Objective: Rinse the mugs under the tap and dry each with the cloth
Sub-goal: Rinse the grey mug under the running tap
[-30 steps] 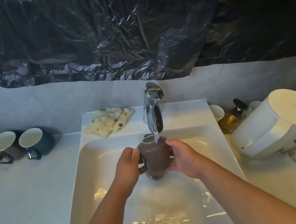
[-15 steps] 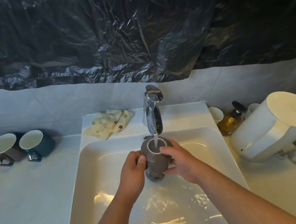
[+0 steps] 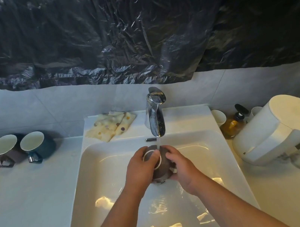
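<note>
A brown mug [image 3: 163, 167] with a white inside is held in both hands over the white sink [image 3: 101, 160], tilted with its mouth to the left. Water runs from the chrome tap [image 3: 155, 116] onto its rim. My left hand [image 3: 140, 170] covers the mouth, fingers over the rim. My right hand [image 3: 183, 167] grips the mug's right side and base. Two more mugs lie on the left counter: a brown one [image 3: 5, 150] and a dark teal one [image 3: 36, 144]. A spotted yellow cloth [image 3: 111, 125] lies on the sink's back ledge.
A white canister-like appliance [image 3: 279, 128] lies on the right counter, with an amber pump bottle [image 3: 233, 121] and small white cups [image 3: 218, 117] behind it. Black plastic sheeting [image 3: 131, 28] covers the wall above the tiles. Water pools in the basin.
The mug has tipped from upright to mouth-left under the stream. My left hand has moved from the handle side onto the rim, and both hands sit slightly lower.
</note>
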Available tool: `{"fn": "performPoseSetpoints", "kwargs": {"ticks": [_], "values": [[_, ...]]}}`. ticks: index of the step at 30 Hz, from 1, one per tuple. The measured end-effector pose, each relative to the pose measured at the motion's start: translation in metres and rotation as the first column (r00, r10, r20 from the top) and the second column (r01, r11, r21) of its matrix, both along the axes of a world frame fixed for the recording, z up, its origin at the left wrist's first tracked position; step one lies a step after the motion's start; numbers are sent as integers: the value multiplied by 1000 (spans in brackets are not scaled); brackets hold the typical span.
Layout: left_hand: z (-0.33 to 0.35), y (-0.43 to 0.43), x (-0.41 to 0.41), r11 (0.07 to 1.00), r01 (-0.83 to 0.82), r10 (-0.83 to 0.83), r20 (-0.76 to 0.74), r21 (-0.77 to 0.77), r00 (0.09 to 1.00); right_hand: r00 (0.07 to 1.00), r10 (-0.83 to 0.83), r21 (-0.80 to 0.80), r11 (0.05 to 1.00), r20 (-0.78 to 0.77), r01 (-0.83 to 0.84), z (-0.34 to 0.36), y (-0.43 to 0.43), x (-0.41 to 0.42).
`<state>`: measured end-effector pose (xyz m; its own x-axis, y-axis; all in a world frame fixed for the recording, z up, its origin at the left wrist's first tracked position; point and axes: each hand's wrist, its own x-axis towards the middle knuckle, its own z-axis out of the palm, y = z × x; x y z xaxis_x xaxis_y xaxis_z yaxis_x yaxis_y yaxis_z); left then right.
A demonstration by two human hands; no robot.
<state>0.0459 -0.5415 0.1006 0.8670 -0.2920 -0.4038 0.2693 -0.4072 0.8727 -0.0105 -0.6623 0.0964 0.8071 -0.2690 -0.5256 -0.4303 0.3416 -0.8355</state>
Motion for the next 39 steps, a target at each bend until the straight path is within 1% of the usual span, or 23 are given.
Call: {"fn": "performPoseSetpoints", "kwargs": {"ticks": [5,8,10,13,15,17,20,22,24,28,31,33,36,37,39], "values": [[1,-3,4,999,18,-19,41,29,999,997,-73,54,996,-22,74,2,-4,-2],[1,-2,2,995,97,-100,77,33,992,996,-88,53,995,-17,89,2,-7,-2],[1,-1,0,991,131,-133,71,28,989,996,-92,54,994,-8,93,3,-7,-2],[2,-2,2,999,31,-33,93,30,995,996,-92,54,994,-15,93,2,-5,-4],[7,-4,3,999,5,-10,95,47,995,997,-77,26,997,-15,77,2,-2,-6],[9,-4,2,1000,20,-22,65,23,998,999,-45,-27,999,-13,45,0,-3,-5],[11,5,3,997,32,-36,-61,-64,997,999,-8,-63,998,-31,6,-2,-9,-3],[9,11,4,994,72,-77,-71,-81,994,998,-16,-61,998,-60,12,-2,-11,0],[10,13,2,993,91,-95,-61,-78,994,995,-48,-75,996,-83,42,-3,-8,4],[7,17,2,993,96,-100,-60,-63,993,980,-154,-156,979,-123,134,-8,4,14],[9,21,3,993,104,-107,-42,-53,993,962,-232,-102,971,-146,218,-13,10,16],[10,23,2,993,102,-104,-47,-59,993,972,-191,-49,981,-139,186,-16,10,13],[10,26,2,991,111,-114,-45,-74,992,992,-73,-29,997,-102,71,-20,8,8],[10,26,0,991,116,-119,-36,-72,992,991,-76,-45,996,-108,71,-19,9,8],[9,26,-2,991,117,-118,-21,-62,993,981,-143,-107,986,-134,129,-18,12,12]]}}
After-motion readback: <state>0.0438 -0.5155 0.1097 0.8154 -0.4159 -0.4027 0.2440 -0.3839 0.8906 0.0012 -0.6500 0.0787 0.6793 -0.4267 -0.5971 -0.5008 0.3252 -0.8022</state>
